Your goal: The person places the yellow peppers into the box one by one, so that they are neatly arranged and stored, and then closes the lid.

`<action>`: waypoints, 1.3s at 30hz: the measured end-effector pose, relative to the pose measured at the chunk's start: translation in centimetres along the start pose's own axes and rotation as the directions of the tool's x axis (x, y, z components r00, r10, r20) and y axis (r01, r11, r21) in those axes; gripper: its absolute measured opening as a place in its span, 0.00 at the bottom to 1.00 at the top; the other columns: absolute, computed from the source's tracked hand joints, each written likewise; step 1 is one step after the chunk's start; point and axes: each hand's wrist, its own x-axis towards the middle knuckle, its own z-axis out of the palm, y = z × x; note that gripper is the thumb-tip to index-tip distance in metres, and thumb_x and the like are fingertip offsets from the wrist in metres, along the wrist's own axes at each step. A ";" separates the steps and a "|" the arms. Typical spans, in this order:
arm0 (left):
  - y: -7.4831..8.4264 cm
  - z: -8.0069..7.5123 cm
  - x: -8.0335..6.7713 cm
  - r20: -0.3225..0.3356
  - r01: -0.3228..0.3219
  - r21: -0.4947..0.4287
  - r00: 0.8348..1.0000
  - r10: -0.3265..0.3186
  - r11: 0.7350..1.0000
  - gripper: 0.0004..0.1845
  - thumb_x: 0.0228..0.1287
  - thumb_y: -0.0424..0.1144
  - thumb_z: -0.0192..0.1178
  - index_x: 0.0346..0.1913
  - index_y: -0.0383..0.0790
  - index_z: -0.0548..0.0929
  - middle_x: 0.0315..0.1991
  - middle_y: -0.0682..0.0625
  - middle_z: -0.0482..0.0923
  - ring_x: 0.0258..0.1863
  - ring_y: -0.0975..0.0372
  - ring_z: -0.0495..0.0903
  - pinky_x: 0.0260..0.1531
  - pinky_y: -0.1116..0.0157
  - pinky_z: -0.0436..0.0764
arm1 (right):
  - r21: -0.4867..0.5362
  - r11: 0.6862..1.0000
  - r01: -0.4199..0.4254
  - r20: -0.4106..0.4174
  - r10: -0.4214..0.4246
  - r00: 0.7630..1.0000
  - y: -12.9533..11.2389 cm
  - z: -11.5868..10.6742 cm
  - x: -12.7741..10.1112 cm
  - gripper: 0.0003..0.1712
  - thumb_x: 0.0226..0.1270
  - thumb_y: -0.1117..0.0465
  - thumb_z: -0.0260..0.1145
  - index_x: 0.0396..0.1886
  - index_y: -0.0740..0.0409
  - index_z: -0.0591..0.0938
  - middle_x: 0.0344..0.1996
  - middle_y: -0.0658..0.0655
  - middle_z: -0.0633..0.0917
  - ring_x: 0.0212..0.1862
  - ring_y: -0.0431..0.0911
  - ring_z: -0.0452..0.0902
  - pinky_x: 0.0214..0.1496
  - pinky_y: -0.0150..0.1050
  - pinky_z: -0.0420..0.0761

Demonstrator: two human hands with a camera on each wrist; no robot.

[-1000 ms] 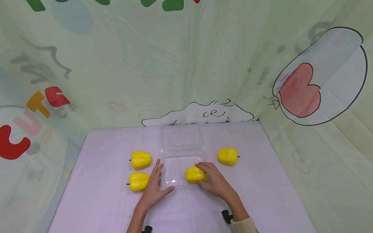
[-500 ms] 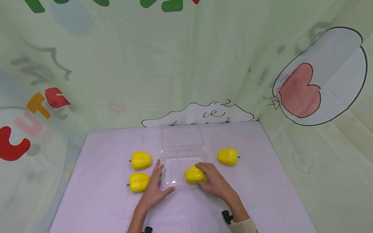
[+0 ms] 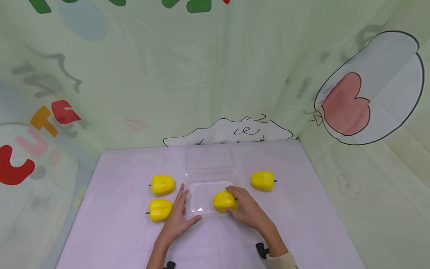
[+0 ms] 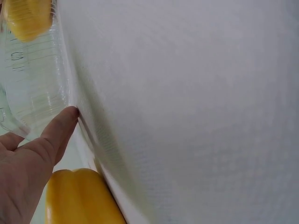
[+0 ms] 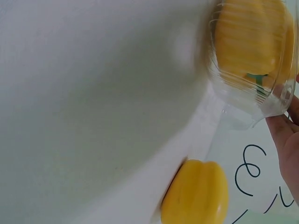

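A clear plastic clamshell box (image 3: 201, 192) lies with its lid folded back at the middle of the table. A yellow bell pepper (image 3: 224, 201) sits in the right part of its base, its green stem to the right. My right hand (image 3: 248, 210) holds this pepper from the right, thumb in front and fingers behind. At the box's left side rests my left hand (image 3: 177, 218), fingers extended and thumb spread along the front. The left wrist view shows a fingertip against the box's edge. Beside that hand lies another yellow bell pepper (image 3: 160, 210), partly covered.
Another bell pepper (image 3: 162, 185) lies farther back on the left. One more bell pepper (image 3: 263, 181) is to the right of the box, stem pointing right. The pale table (image 3: 117, 231) meets a printed cloth backdrop (image 3: 151, 82) at the back.
The fingers of my right hand have shifted slightly backward at the pepper's far side. The left hand, the box and the other peppers stay in place.
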 end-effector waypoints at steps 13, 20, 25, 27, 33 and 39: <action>0.1 0.0 -0.1 -0.003 -0.013 -0.011 1.000 0.013 1.000 0.58 0.58 0.47 0.79 0.85 0.40 0.56 0.90 0.54 0.37 0.83 0.42 0.60 0.73 0.46 0.76 | 0.090 0.996 0.027 -0.122 -0.016 0.992 1.0 -1.5 0.1 0.35 0.67 0.61 0.77 0.73 0.55 0.77 0.72 0.58 0.80 0.66 0.59 0.82 0.70 0.55 0.84; 0.1 0.0 -0.1 0.001 -0.006 -0.020 1.000 0.006 1.000 0.58 0.57 0.46 0.80 0.85 0.40 0.56 0.90 0.55 0.37 0.84 0.43 0.59 0.73 0.45 0.75 | -0.008 0.998 -0.057 -0.240 0.053 0.969 2.8 -3.9 0.9 0.33 0.70 0.59 0.75 0.72 0.57 0.77 0.71 0.62 0.80 0.71 0.61 0.77 0.75 0.61 0.79; 0.1 -0.1 -0.3 0.002 0.001 -0.029 1.000 -0.001 1.000 0.58 0.57 0.46 0.80 0.85 0.41 0.56 0.90 0.57 0.37 0.85 0.45 0.56 0.74 0.46 0.75 | -0.039 0.993 -0.112 -0.292 0.096 0.952 4.4 -5.7 1.0 0.32 0.71 0.61 0.73 0.72 0.60 0.76 0.72 0.67 0.78 0.75 0.65 0.71 0.79 0.67 0.72; 0.2 -0.1 -0.4 0.003 0.005 -0.037 1.000 -0.005 0.999 0.58 0.57 0.46 0.80 0.85 0.42 0.56 0.89 0.58 0.37 0.86 0.46 0.56 0.74 0.47 0.75 | -0.046 0.991 -0.124 -0.305 0.104 0.947 5.1 -6.3 1.0 0.33 0.70 0.61 0.73 0.72 0.60 0.76 0.73 0.68 0.77 0.77 0.66 0.68 0.80 0.69 0.70; 0.2 -0.1 -0.4 0.001 -0.003 -0.041 1.000 0.003 0.999 0.58 0.57 0.46 0.80 0.85 0.42 0.56 0.90 0.57 0.37 0.85 0.46 0.58 0.75 0.47 0.74 | -0.055 0.987 -0.154 -0.326 0.128 0.937 7.4 -7.4 0.8 0.35 0.69 0.62 0.74 0.73 0.63 0.74 0.76 0.71 0.72 0.80 0.70 0.60 0.80 0.73 0.65; 0.0 -0.1 -0.2 0.001 -0.016 -0.026 1.000 0.016 1.000 0.58 0.58 0.47 0.80 0.85 0.41 0.56 0.90 0.55 0.37 0.85 0.44 0.58 0.74 0.46 0.76 | -0.039 0.988 -0.152 -0.313 0.133 0.940 9.0 -7.7 0.8 0.37 0.69 0.62 0.74 0.74 0.66 0.72 0.76 0.74 0.69 0.78 0.72 0.61 0.79 0.75 0.64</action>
